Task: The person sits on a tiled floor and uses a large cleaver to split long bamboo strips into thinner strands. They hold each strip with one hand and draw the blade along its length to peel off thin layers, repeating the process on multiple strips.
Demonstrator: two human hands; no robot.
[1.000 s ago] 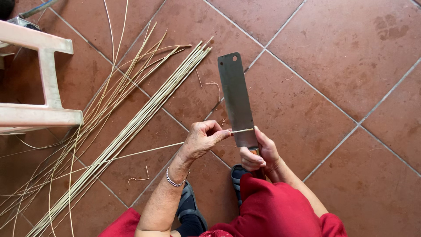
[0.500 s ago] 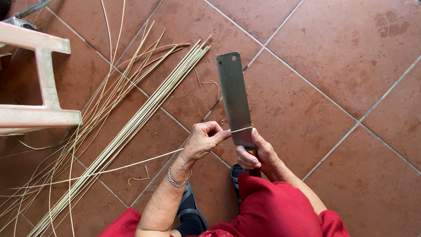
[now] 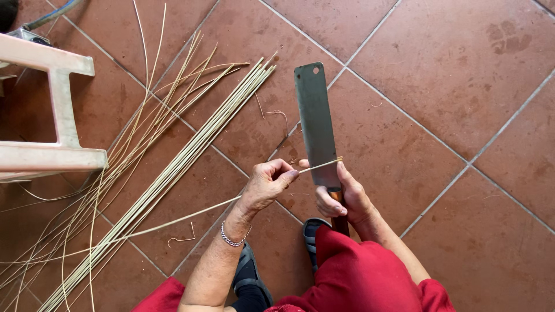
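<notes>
Head view, left hand (image 3: 267, 184) pinching strip (image 3: 191, 212), right hand (image 3: 342, 199) gripping cleaver (image 3: 315, 124)

Right hand (image 3: 344, 199) grips wooden handle (image 3: 336, 197) of cleaver (image 3: 317, 124), blade flat, pointing away from person. Left hand (image 3: 267, 184), just left of cleaver, pinches thin bamboo strip (image 3: 321, 164) lying across blade near handle (strip trails off left over tiles). Bundle of pale strips (image 3: 173, 173) well left of cleaver; plastic stool (image 3: 55, 115) farther left.

Reddish-brown tiled floor (image 3: 462, 86); pale plastic stool (image 3: 58, 150) at left
</notes>
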